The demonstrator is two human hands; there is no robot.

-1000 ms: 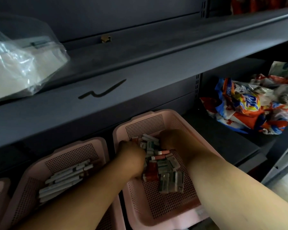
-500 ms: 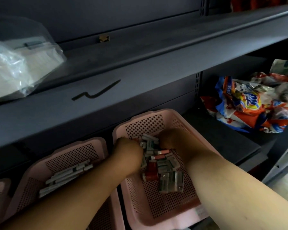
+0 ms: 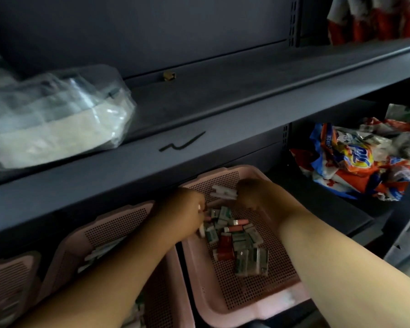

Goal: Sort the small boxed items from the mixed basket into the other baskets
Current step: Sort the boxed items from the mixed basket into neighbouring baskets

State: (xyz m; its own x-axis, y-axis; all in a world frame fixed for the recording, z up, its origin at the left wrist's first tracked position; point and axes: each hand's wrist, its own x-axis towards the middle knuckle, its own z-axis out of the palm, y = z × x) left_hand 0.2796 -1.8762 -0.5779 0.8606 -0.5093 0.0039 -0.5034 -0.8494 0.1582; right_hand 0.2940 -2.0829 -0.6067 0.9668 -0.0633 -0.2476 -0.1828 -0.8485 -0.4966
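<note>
The mixed pink basket (image 3: 246,311) stands on the lower shelf with a pile of small green, white and red boxes (image 3: 242,242) in it. Both of my hands reach into it. My left hand (image 3: 182,211) is at the pile's left edge, fingers curled down and pinching a small box. My right hand (image 3: 253,192) is at the basket's back, its fingers hidden; two long white boxes (image 3: 223,192) stick out from it to the left. A second pink basket (image 3: 118,216) to the left holds long white boxes (image 3: 104,249), partly hidden by my left forearm.
A third pink basket (image 3: 10,268) shows at the far left. The dark upper shelf (image 3: 223,129) overhangs the baskets' backs and carries a clear plastic bag (image 3: 57,119). Colourful detergent bags (image 3: 355,162) lie on the lower shelf to the right.
My left hand has shifted slightly right, and its fingers now reach into the pile's edge. The right hand stays at the back with the white boxes. The view has dipped a little.
</note>
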